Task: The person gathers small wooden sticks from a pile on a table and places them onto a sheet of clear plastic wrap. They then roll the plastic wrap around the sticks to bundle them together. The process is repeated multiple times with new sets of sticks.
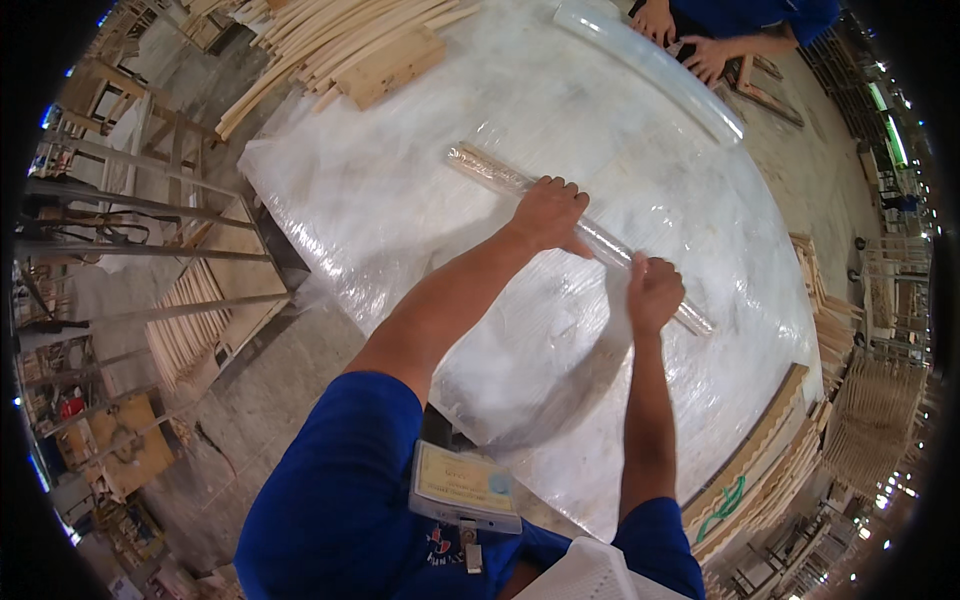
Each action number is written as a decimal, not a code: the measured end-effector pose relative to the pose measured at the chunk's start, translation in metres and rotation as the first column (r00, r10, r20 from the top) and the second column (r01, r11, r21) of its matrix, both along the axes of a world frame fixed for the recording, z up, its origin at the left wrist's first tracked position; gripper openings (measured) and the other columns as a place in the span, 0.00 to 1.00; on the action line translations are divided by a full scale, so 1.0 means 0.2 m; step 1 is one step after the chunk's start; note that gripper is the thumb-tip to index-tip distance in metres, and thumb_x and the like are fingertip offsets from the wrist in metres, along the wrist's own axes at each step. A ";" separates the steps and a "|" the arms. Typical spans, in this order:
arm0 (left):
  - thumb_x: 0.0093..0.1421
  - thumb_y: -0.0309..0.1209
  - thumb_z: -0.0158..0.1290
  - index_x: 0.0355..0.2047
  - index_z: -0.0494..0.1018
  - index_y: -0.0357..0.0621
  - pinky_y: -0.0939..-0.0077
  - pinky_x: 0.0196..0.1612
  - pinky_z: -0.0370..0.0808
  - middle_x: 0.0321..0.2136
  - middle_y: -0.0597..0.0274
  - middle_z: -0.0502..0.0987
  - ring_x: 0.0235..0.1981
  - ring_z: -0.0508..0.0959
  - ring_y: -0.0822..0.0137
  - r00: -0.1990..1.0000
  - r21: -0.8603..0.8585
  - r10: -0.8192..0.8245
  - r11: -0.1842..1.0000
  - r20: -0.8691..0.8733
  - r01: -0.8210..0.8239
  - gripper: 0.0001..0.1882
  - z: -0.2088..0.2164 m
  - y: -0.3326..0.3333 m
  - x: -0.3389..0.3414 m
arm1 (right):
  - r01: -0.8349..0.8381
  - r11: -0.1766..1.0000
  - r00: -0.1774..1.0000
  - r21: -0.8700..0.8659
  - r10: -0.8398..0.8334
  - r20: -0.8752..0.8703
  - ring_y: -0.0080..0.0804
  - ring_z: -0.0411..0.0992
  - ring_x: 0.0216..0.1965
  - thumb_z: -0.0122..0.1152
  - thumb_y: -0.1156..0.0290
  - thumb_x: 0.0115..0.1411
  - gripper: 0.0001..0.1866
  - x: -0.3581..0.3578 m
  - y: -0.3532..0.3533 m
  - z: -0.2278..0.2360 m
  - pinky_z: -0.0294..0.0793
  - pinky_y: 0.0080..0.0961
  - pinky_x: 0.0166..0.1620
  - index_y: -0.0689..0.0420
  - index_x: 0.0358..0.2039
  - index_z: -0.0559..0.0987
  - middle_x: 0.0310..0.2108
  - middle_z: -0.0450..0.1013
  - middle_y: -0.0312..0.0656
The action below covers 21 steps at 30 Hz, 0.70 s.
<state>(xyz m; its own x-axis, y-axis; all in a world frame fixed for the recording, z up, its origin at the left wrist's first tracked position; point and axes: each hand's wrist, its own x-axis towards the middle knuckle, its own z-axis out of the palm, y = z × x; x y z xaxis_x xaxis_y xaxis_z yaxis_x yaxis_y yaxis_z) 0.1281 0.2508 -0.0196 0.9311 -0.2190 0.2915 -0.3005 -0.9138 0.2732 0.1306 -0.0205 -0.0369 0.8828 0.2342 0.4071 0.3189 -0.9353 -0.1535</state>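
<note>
Both my hands grip a long, narrow roll (608,242) wrapped in shiny clear plastic film. It lies slantwise over the middle of a table (560,370) covered with clear film, its far end to the upper left. My left hand (550,215) is closed around the roll near its middle, thumb along the near side. Closer to the lower right end, my right hand (655,290) is closed on it too. What the film wraps is hard to make out; brownish material shows through at the upper left end.
A thick roll of clear film (655,70) lies along the table's far edge, beside a co-worker's hands (705,58). Wooden strips (350,45) are piled at the far left. More wooden strips (755,460) with a green tie stand at the right edge. Metal racks (150,250) are on the left.
</note>
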 end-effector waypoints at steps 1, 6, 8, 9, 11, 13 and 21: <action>0.37 0.69 0.72 0.37 0.80 0.44 0.60 0.49 0.77 0.34 0.60 0.81 0.40 0.82 0.56 1.000 0.018 0.017 1.000 0.012 -0.017 0.42 -0.01 0.01 -0.06 | -0.010 0.999 1.000 0.034 0.010 -0.004 0.51 0.77 0.37 0.65 0.46 0.69 0.22 -0.09 0.03 0.00 0.73 0.51 0.45 0.55 0.37 0.83 0.32 0.78 0.43; 0.36 0.67 0.73 0.38 0.80 0.43 0.58 0.50 0.77 0.35 0.59 0.81 0.41 0.82 0.55 0.998 0.000 0.058 0.998 -0.036 -0.058 0.43 -0.06 -0.01 -0.51 | -0.036 0.985 0.991 0.166 0.057 -0.120 0.54 0.74 0.48 0.68 0.45 0.67 0.25 -0.50 0.01 0.03 0.68 0.53 0.57 0.56 0.46 0.83 0.41 0.78 0.47; 0.36 0.67 0.73 0.38 0.80 0.42 0.58 0.50 0.76 0.35 0.58 0.81 0.41 0.81 0.54 0.992 -0.012 0.072 0.997 -0.107 -0.074 0.43 -0.09 0.00 -0.74 | -0.080 0.980 0.994 0.180 0.092 -0.057 0.60 0.67 0.64 0.67 0.46 0.67 0.31 -0.75 -0.02 0.01 0.58 0.62 0.69 0.59 0.58 0.78 0.56 0.73 0.55; 0.36 0.67 0.73 0.39 0.79 0.42 0.57 0.51 0.76 0.37 0.57 0.80 0.43 0.81 0.54 0.983 -0.007 0.058 0.998 -0.175 -0.060 0.43 -0.06 0.01 -0.77 | -0.099 0.984 0.995 0.147 0.099 0.008 0.62 0.63 0.69 0.67 0.46 0.67 0.34 -0.88 -0.05 -0.01 0.52 0.66 0.74 0.59 0.62 0.76 0.62 0.69 0.57; 0.38 0.67 0.73 0.40 0.79 0.43 0.57 0.54 0.74 0.40 0.56 0.80 0.46 0.80 0.54 0.946 0.006 0.046 0.999 -0.322 -0.046 0.43 0.01 0.05 -0.81 | -0.065 0.991 0.988 0.116 0.080 -0.134 0.70 0.51 0.77 0.66 0.43 0.67 0.43 -1.11 -0.10 -0.06 0.39 0.74 0.76 0.60 0.71 0.69 0.73 0.60 0.60; 0.37 0.69 0.73 0.42 0.80 0.41 0.57 0.58 0.72 0.43 0.55 0.79 0.49 0.78 0.54 0.984 -0.050 0.070 0.996 -0.165 -0.079 0.45 0.01 0.10 -0.80 | -0.056 0.997 0.986 0.062 0.065 -0.157 0.72 0.47 0.78 0.65 0.40 0.66 0.47 -1.09 -0.06 -0.07 0.38 0.74 0.76 0.60 0.74 0.66 0.76 0.57 0.60; 0.42 0.73 0.68 0.45 0.81 0.44 0.56 0.63 0.68 0.50 0.58 0.77 0.54 0.74 0.54 0.963 -0.116 0.081 0.992 0.256 -0.053 0.46 -0.07 0.07 -0.32 | -0.071 0.986 0.971 0.154 0.033 0.238 0.59 0.73 0.58 0.57 0.51 0.76 0.23 0.13 0.07 0.09 0.71 0.60 0.60 0.56 0.59 0.79 0.57 0.76 0.55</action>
<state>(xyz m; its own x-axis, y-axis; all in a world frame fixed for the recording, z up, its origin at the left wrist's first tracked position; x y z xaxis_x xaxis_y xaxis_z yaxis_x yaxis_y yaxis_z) 0.0641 0.2645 -0.0340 0.8319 -0.1131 0.5433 -0.3130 -0.9041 0.2910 0.1569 -0.0068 -0.0193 0.7469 0.1924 0.6365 0.4116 -0.8856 -0.2153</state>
